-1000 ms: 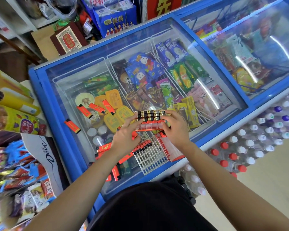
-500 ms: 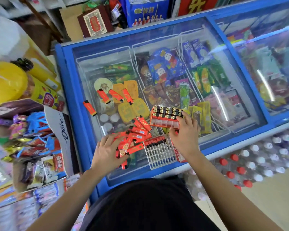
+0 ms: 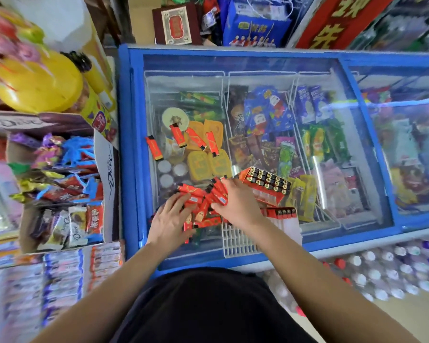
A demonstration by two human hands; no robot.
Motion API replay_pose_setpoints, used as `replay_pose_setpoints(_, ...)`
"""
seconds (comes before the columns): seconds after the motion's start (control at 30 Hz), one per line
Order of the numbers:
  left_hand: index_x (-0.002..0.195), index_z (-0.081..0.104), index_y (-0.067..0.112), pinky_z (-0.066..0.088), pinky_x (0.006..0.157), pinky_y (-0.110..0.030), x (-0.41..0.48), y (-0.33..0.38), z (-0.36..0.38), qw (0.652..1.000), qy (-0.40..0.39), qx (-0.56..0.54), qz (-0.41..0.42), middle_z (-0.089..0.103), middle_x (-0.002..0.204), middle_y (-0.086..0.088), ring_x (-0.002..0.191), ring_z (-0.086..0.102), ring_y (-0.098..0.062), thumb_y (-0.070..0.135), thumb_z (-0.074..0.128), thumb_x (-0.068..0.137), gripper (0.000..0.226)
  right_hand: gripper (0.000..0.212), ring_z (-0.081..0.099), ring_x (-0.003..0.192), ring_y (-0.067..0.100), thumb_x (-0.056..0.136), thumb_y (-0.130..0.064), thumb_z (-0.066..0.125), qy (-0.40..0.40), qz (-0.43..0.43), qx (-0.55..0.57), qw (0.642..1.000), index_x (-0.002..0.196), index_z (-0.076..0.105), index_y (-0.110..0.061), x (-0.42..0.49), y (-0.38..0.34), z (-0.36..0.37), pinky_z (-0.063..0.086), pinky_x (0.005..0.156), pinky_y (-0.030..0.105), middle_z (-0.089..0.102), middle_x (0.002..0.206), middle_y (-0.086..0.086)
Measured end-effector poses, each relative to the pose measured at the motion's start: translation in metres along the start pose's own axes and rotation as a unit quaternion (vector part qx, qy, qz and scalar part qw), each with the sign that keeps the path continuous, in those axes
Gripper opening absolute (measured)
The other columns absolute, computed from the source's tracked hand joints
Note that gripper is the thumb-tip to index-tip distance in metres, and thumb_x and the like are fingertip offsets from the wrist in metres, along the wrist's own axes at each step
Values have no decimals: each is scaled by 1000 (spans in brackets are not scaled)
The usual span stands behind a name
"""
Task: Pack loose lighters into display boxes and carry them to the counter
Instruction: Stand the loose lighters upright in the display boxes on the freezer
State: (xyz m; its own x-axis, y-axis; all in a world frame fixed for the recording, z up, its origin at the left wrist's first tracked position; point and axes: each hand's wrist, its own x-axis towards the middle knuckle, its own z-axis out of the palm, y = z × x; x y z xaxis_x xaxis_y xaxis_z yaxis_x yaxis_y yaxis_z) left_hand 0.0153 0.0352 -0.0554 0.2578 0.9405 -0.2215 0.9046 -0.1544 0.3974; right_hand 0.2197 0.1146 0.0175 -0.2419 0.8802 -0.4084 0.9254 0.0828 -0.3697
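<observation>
A pile of loose red lighters (image 3: pixel 203 204) lies on the freezer's glass lid (image 3: pixel 258 70). My left hand (image 3: pixel 170 219) rests on the pile's left side with fingers spread. My right hand (image 3: pixel 238 206) lies over the pile's right side, fingers reaching among the lighters; whether it holds one is unclear. A filled display box (image 3: pixel 268 186) of lighters sits just right of my right hand. A white plastic tray (image 3: pixel 235 241) with a short row of lighters (image 3: pixel 282 212) lies under my right wrist. Several single lighters (image 3: pixel 177 136) lie farther back on the glass.
The blue-framed chest freezer (image 3: pixel 126 144) holds ice creams under glass. A Dove carton (image 3: pixel 107 169) of sweets stands at the left, with a yellow container (image 3: pixel 37 82) above it. Bottled drinks (image 3: pixel 382 268) are packed on the floor at the right.
The filled display box was held in both hands and now rests on the glass. Both hands have moved down onto the pile of loose lighters. The view has swung to the left.
</observation>
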Motion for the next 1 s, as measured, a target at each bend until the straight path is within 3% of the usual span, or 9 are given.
replay_pose_setpoints(0.13,126,65,27,52,97,-47,11,-4,-6,999,27,-29,-12,54,144,3,138,43,-24,39,87,66,65,98,43,134,40,79,-55,75,-77,49,-114,989,151,27,-9,25,-15,16,41,109,54,41,145,19)
replay_pose_setpoints(0.23,124,66,25,56,89,-47,18,-10,-11,997,50,-56,-23,56,140,1,132,46,-25,35,84,68,60,98,43,131,40,78,-34,84,-67,68,-98,991,151,24,-12,35,-19,30,48,105,48,39,142,20)
replay_pose_setpoints(0.33,128,64,24,58,83,-48,25,-18,-17,993,65,-91,-26,54,139,0,125,47,-27,31,82,69,62,92,46,128,38,80,-6,79,-41,45,-74,995,152,24,-13,41,-18,33,47,105,44,43,137,19)
replay_pose_setpoints(0.4,135,59,25,58,83,-49,32,-24,-23,994,58,-94,-24,50,144,-1,125,45,-28,32,83,69,70,93,49,126,36,79,1,77,-36,32,-51,998,154,24,-13,44,-15,34,47,105,42,45,136,19)
replay_pose_setpoints(0.53,146,47,30,47,102,-57,46,-34,-39,999,-18,-45,-2,37,156,1,137,31,-29,47,84,70,86,82,56,118,29,76,-15,84,-19,54,30,998,145,41,-9,47,-11,33,49,100,41,58,127,12)
replay_pose_setpoints(0.63,154,36,32,35,113,-53,58,-39,-47,997,-71,-8,12,29,161,5,143,25,-28,48,80,77,90,71,61,110,24,74,-15,83,-26,75,67,995,137,51,-11,51,-9,29,51,96,37,63,119,8)
replay_pose_setpoints(0.83,149,45,28,54,89,-45,76,-46,-56,994,-97,-56,-17,45,135,1,124,44,-26,26,83,80,78,53,63,103,22,77,-8,78,-37,65,89,993,127,61,-9,53,-10,22,52,91,29,65,113,7)
replay_pose_setpoints(0.9,144,50,25,53,91,-48,79,-47,-54,991,-94,-86,-38,50,129,-2,116,54,-30,25,84,80,72,44,65,85,13,82,-9,77,-41,76,124,989,123,61,-11,52,-11,18,54,77,21,66,98,0)
replay_pose_setpoints(1.0,131,60,25,54,88,-46,76,-47,-50,988,-81,-119,-56,58,116,-1,107,59,-28,26,83,81,54,34,60,72,5,87,-18,76,-40,83,184,979,115,57,-22,49,-16,8,40,57,9,61,86,-9)
